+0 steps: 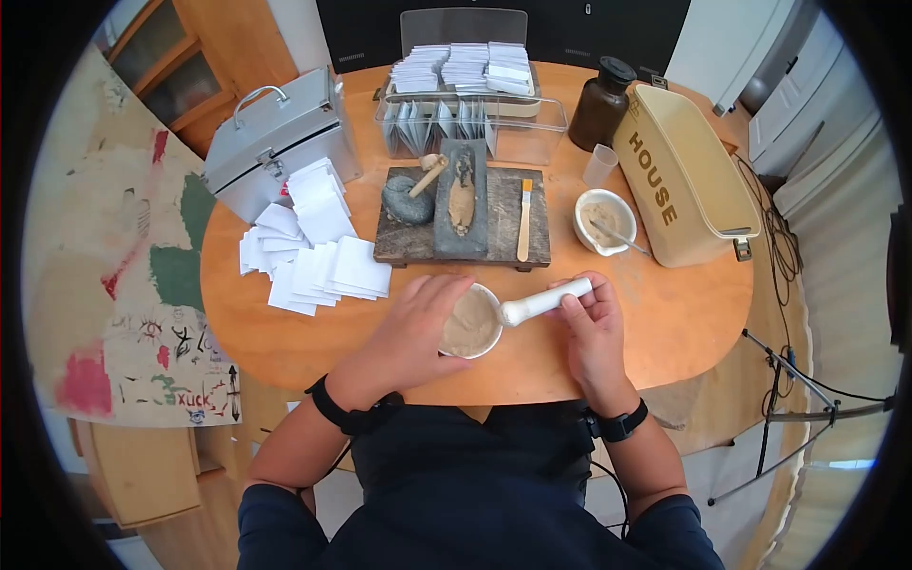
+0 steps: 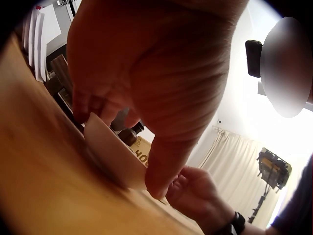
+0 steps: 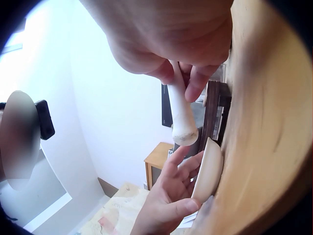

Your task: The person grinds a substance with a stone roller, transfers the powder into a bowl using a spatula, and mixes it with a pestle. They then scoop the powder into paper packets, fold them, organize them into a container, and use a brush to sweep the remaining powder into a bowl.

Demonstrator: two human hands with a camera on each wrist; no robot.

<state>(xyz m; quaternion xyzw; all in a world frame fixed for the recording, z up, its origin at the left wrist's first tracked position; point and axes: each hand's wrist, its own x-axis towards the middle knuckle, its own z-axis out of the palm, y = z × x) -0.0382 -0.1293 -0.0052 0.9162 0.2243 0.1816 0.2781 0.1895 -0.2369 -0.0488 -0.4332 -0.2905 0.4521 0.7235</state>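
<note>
My left hand holds a white mortar by its rim, thumb at the near side and fingers at the far side. Tan powder lies in the mortar, which stands on the table near its front edge. In the left wrist view the mortar's outer wall shows below the palm. My right hand grips a white pestle by its handle end. The pestle is nearly level, its rounded head beside the mortar's right rim. Powder marks the pestle's head in the right wrist view.
Behind the mortar, a wooden board bears a dark stone slab, a small stone grinder and a brush. White paper packets lie left. A second mortar with powder, a cup and a HOUSE bin stand right.
</note>
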